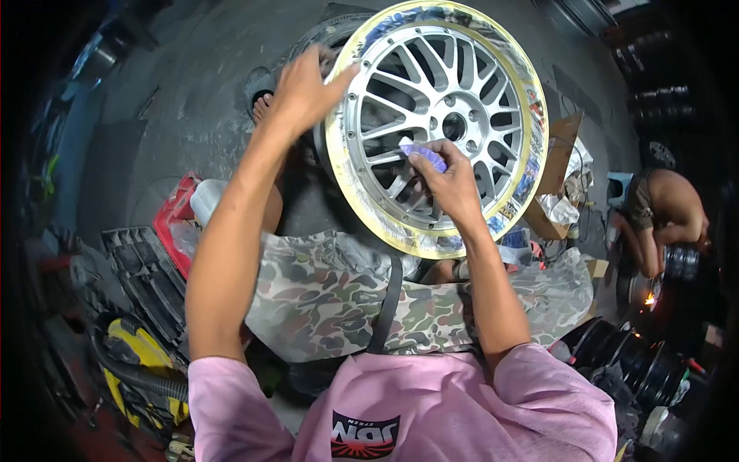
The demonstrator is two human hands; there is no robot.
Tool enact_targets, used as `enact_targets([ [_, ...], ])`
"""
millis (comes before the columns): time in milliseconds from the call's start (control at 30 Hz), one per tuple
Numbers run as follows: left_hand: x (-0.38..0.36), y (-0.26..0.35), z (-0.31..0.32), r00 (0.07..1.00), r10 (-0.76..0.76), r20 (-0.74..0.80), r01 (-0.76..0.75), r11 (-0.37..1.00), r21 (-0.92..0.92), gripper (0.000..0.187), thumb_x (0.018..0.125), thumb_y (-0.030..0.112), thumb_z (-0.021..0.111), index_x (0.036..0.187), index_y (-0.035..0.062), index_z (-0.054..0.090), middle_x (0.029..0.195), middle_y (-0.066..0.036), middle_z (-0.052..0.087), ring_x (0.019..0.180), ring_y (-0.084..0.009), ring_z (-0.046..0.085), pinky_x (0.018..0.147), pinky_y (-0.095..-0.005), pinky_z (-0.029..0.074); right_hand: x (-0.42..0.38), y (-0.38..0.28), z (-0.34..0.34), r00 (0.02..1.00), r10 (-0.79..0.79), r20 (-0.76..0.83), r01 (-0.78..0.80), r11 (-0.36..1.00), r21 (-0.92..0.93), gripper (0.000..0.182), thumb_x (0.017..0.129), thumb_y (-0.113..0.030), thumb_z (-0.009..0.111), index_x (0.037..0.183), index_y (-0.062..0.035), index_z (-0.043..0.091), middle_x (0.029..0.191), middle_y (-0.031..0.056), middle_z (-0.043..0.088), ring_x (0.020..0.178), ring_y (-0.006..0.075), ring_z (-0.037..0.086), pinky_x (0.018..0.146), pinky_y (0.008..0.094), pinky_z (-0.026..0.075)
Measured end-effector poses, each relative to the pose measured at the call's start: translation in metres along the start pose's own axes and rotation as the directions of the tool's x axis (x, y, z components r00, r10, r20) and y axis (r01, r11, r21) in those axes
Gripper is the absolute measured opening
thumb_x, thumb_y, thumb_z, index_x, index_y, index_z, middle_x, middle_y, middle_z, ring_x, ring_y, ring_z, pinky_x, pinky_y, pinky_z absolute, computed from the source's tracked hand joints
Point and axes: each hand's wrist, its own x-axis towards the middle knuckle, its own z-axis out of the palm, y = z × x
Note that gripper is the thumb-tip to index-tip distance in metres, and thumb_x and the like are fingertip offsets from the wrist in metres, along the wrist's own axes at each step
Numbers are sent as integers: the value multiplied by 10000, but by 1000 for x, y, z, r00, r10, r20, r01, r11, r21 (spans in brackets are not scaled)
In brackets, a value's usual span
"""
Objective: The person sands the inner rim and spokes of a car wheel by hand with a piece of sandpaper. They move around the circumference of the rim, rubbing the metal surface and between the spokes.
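Pink shirt (462,400) cloth lies closest in the head view, with camouflage cloth (339,300) across my lap just beyond it. Past that, the silver wheel (462,108) turns its spoked face up toward me, its outer rim ringed with paper (534,108) and yellow tape. My right grip (446,173) pinches a purple pad (427,157) between thumb and fingers, over the spokes near the hub; whether it touches metal I cannot tell. My left grip (309,88) is loosely spread at the rim's far left edge, too blurred to show contact. I judge the step in hand to be rubbing the bare spokes. For a next stroke, I'd want the pad pressed flat, then worked into the narrow gaps, with my left fingers steadying the rim and the paper edge kept from snagging.
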Motion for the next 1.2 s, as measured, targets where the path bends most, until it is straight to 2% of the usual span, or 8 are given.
enact_targets([
  [133, -67, 20, 27, 997, -76, -22, 76, 997, 5, 577, 788, 168, 783, 1243, -48, 502, 1185, -376, 628, 1231, -548, 530, 1131, -566, 312, -21, 12, -6, 992, 66, -106, -57, 994, 89, 204, 938, -128, 727, 1053, 21, 649, 780, 57, 700, 587, 98, 638, 506, 254, 487],
  [200, -81, 18, 46, 991, 0, -134, 14, 994, 106, 590, 808, 15, 718, 1291, -75, 392, 1148, -383, 613, 1077, -545, 613, 952, -543, 498, -28, 25, -2, 990, 74, -120, -55, 987, 152, 204, 932, -120, 724, 1061, 21, 653, 786, 65, 706, 595, 101, 650, 518, 260, 493],
  [467, -106, 32, 64, 974, -31, -225, 36, 999, 18, 596, 795, -55, 657, 1290, -62, 325, 1160, -408, 614, 1132, -540, 606, 960, -537, 488, -43, 16, -10, 989, -114, -97, 105, 991, -87, 250, 893, -144, 731, 1049, 32, 648, 833, 228, 705, 790, 370, 700, 718, 417, 513],
  [567, -102, 29, 64, 982, -163, -100, 159, 986, -46, 919, 796, 34, 694, 1518, -135, 151, 1508, -498, 258, 1460, -587, 253, 1241, -528, 225, -46, 22, -19, 959, -236, -160, 215, 967, -134, 235, 890, -126, 734, 1055, 22, 656, 820, 202, 716, 722, 315, 703, 682, 407, 518],
  [800, -98, 21, 51, 979, -204, -16, 205, 979, 12, 818, 813, 82, 753, 1482, -63, 304, 1340, -371, 552, 1222, -482, 598, 1027, -473, 483, -51, 29, -39, 999, 22, -36, -5, 913, 407, 238, 969, -177, 719, 1076, 25, 651, 853, 115, 752, 635, 126, 675, 578, 258, 519],
  [933, -106, 79, 14, 962, 132, -237, -96, 983, 157, 569, 890, 105, 761, 1388, -42, 529, 1137, -207, 674, 1057, -283, 650, 950, -377, 518, -55, 12, -47, 988, 75, 136, -140, 805, 576, 262, 994, -229, 706, 1120, -5, 656, 889, 105, 750, 689, 98, 667, 585, 228, 493],
  [1000, -114, 99, 5, 946, -3, 323, 190, 814, -549, 482, 933, 80, 725, 1375, -40, 575, 1192, -154, 666, 1098, -206, 628, 950, -335, 514, -54, 8, -45, 977, 52, 209, -167, 795, 583, 283, 1004, -256, 693, 1139, -9, 659, 902, 91, 747, 715, 92, 665, 601, 221, 492],
  [1200, -125, 112, 12, 910, 127, 396, 185, 729, -659, 263, 948, 41, 721, 1196, -45, 712, 1113, -67, 685, 971, -104, 641, 855, -233, 528, -62, -3, -40, 958, 23, 287, -201, 766, 611, 332, 990, -265, 713, 1182, 0, 659, 933, 43, 741, 754, 113, 691, 649, 231, 522],
])
